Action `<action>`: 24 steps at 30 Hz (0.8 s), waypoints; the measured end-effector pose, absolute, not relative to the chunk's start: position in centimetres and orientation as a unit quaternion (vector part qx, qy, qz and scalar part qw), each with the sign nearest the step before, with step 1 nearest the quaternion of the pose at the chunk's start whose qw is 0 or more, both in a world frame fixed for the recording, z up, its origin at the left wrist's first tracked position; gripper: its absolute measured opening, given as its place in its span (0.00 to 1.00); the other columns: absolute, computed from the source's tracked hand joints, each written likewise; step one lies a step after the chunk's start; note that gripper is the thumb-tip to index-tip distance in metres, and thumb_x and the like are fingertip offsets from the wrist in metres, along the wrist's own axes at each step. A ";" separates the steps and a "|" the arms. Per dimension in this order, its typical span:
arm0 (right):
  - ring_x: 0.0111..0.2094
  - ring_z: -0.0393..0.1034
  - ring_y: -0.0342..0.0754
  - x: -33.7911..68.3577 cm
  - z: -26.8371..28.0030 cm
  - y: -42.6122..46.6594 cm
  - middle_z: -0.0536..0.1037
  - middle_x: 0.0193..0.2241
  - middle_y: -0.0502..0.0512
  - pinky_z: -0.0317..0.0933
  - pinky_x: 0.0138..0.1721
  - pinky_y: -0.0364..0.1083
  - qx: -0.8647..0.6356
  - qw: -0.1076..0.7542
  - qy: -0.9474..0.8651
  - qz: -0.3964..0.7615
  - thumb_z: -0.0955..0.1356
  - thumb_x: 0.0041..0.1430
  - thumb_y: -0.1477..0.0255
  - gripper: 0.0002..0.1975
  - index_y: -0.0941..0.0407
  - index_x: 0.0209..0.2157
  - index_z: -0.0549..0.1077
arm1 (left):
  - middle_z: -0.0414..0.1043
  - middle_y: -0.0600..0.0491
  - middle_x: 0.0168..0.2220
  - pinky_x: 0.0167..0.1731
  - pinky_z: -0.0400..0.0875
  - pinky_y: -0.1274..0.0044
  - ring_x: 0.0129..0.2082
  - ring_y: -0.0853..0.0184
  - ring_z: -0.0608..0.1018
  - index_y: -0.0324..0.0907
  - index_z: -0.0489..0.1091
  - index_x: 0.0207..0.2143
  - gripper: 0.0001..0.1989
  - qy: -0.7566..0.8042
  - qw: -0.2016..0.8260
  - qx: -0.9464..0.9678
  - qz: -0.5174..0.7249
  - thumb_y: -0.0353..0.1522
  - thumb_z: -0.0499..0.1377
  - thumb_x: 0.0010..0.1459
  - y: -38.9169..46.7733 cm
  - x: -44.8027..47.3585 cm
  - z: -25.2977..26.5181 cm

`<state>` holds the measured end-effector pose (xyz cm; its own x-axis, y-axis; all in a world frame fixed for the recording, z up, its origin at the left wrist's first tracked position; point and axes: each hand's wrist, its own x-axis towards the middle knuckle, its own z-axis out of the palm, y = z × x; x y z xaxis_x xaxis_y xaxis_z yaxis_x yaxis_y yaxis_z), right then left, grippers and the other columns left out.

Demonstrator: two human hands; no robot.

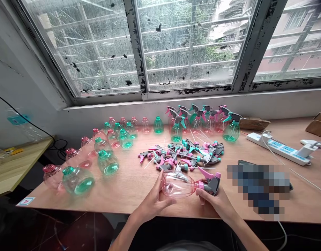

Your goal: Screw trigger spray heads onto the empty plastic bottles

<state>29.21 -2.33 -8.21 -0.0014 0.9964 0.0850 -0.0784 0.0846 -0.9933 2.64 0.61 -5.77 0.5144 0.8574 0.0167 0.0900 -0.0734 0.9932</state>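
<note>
Head view, pink bottle: the pink bottle lies on its side between the two hands, held near the front edge of the tabletop, its neck toward the right hand.
Left hand: the left hand cups the base end; its fingers are curled round the far side, with the thumb along the near side.
Right hand: the right hand is at the spray head, the thumb pressed near the pink collar; a fingertip shows below the neck, and the other fingers are mostly hidden, so I cannot tell how firmly they pinch.
Collar on neck: the two meet in line; whether the thread is fully tightened cannot be seen.
Step in hand: this looks like fitting the spray head onto the bottle, judging by the hands at its two ends.
Next move: it would call for a steady base in the left hand and a twist of the collar by the right, keeping the two parts straight so the thread does not cross.
Loose heads: a heap of spray heads lies just beyond the hands.
Bare bottles: headless bottles stand to the left.
Fitted bottles: bottles with heads stand by the window wall.
</note>
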 end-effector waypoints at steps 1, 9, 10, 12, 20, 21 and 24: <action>0.19 0.66 0.43 29.2 -8.2 -2.3 0.73 0.18 0.44 0.60 0.25 0.44 -0.458 0.538 -0.502 0.500 0.75 0.57 0.57 0.20 0.55 0.42 0.72 | 0.40 0.46 0.75 0.71 0.37 0.55 0.74 0.50 0.44 0.54 0.28 0.72 0.58 0.357 0.583 0.647 0.337 0.37 0.70 0.56 0.7 2.6 -5.9; 0.20 0.66 0.44 29.2 -7.6 -2.6 0.72 0.18 0.45 0.61 0.25 0.44 -0.462 0.519 -0.508 0.509 0.76 0.55 0.56 0.20 0.56 0.40 0.74 | 0.40 0.45 0.75 0.70 0.45 0.54 0.74 0.48 0.45 0.55 0.32 0.72 0.51 0.338 0.614 0.617 0.358 0.38 0.66 0.61 1.0 2.3 -6.0; 0.20 0.66 0.44 29.2 -7.5 -2.6 0.72 0.18 0.45 0.61 0.25 0.44 -0.461 0.521 -0.507 0.509 0.75 0.55 0.56 0.19 0.56 0.40 0.74 | 0.44 0.45 0.74 0.70 0.47 0.54 0.73 0.48 0.49 0.55 0.35 0.72 0.51 0.334 0.615 0.618 0.357 0.37 0.67 0.60 1.0 2.3 -5.9; 0.20 0.66 0.43 29.2 -7.3 -2.6 0.73 0.18 0.44 0.61 0.24 0.43 -0.457 0.525 -0.504 0.511 0.75 0.57 0.56 0.18 0.55 0.40 0.73 | 0.52 0.45 0.72 0.69 0.51 0.55 0.71 0.48 0.57 0.55 0.39 0.72 0.51 0.324 0.618 0.623 0.355 0.35 0.69 0.58 1.0 2.4 -5.6; 0.21 0.65 0.42 29.1 -7.4 -2.6 0.72 0.20 0.44 0.63 0.25 0.43 -0.452 0.519 -0.501 0.525 0.76 0.54 0.57 0.19 0.55 0.39 0.74 | 0.42 0.47 0.74 0.69 0.52 0.56 0.69 0.49 0.60 0.60 0.38 0.72 0.58 0.309 0.619 0.621 0.369 0.34 0.74 0.52 1.2 2.5 -5.7; 0.21 0.65 0.43 29.0 -7.5 -2.7 0.73 0.20 0.44 0.63 0.25 0.43 -0.451 0.515 -0.501 0.529 0.77 0.53 0.58 0.19 0.55 0.39 0.74 | 0.42 0.47 0.75 0.69 0.51 0.56 0.70 0.47 0.58 0.59 0.37 0.72 0.58 0.308 0.621 0.619 0.369 0.36 0.74 0.51 1.2 2.4 -5.8; 0.22 0.66 0.43 28.9 -7.4 -2.7 0.74 0.22 0.46 0.64 0.25 0.44 -0.454 0.504 -0.505 0.534 0.78 0.51 0.58 0.20 0.55 0.39 0.75 | 0.42 0.46 0.74 0.69 0.50 0.55 0.72 0.46 0.53 0.56 0.40 0.72 0.53 0.304 0.629 0.616 0.364 0.43 0.70 0.55 1.3 2.3 -5.8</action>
